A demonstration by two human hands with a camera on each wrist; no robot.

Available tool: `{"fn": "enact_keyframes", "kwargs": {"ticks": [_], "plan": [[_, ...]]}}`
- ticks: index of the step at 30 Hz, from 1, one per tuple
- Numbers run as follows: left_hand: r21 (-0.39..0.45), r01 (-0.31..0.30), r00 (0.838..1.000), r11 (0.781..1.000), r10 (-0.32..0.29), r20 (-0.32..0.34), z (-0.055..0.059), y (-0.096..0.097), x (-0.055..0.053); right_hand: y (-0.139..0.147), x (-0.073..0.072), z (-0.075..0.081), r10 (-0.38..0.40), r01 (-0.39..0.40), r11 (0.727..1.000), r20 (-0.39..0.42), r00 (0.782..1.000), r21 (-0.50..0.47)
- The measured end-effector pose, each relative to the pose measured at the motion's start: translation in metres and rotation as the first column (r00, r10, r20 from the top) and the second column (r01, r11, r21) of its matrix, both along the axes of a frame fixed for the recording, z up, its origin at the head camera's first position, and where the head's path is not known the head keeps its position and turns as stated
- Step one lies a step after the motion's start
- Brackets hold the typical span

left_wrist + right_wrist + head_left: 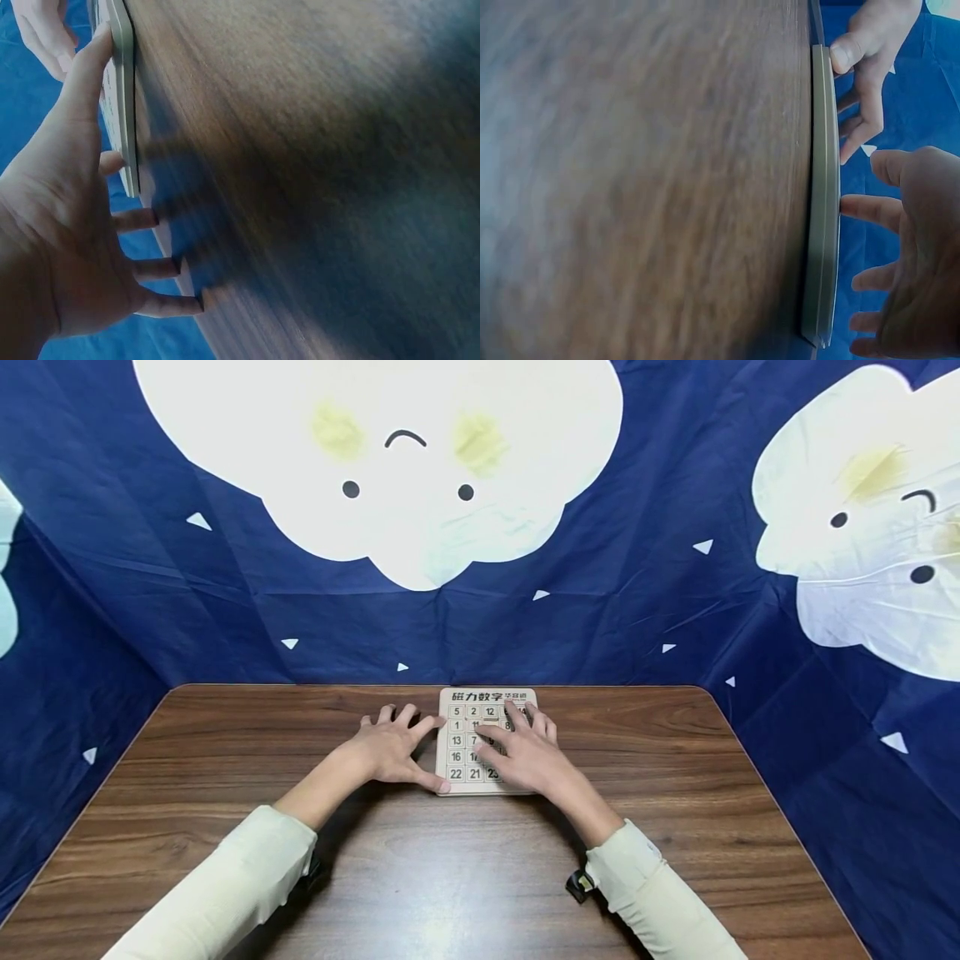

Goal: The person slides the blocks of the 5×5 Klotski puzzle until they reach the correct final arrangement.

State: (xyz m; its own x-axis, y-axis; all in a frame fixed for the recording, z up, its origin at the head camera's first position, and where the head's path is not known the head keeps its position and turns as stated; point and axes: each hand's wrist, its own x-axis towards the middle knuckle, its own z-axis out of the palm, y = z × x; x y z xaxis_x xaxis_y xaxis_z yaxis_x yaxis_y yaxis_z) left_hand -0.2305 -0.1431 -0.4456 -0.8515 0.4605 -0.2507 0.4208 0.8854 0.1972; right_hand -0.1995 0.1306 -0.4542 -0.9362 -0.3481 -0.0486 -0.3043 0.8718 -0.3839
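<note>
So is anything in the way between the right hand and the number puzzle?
Nothing visible: the right hand is over the number puzzle, its fingers spread. The left hand is at the puzzle's left edge, not in between.

Left grip [386, 753] splayed wide, right grip [527, 758] palm-down with fingers [517, 717] apart, both forearms [318, 792] angled inward.

Behind the brown wood-grain desk [187, 760] and along both its sides hung a creased dark blue cloth [667, 443]. A large white cloud [405, 527] with yellow cheeks spread across its upper middle, another cloud [862, 543] at right. Small white triangles [702, 547] dotted the blue; a pale shape [6, 610] at the left edge was perhaps a third.
</note>
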Motion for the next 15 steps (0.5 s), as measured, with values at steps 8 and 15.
{"fn": "enact_keyframes", "kwargs": {"ticks": [8, 15], "plan": [[0.003, 0.002, 1.000, 1.000, -0.002, 0.000, 0.000, 0.001, -0.001, -0.001, 0.000, 0.002, 0.002, -0.002, 1.000, 0.007, 1.000, -0.007], [0.002, -0.001, 1.000, 1.000, 0.001, 0.001, 0.000, 0.001, 0.000, 0.007, -0.011, 0.002, -0.049, 0.049, 0.999, 0.012, 0.999, -0.002]]}}
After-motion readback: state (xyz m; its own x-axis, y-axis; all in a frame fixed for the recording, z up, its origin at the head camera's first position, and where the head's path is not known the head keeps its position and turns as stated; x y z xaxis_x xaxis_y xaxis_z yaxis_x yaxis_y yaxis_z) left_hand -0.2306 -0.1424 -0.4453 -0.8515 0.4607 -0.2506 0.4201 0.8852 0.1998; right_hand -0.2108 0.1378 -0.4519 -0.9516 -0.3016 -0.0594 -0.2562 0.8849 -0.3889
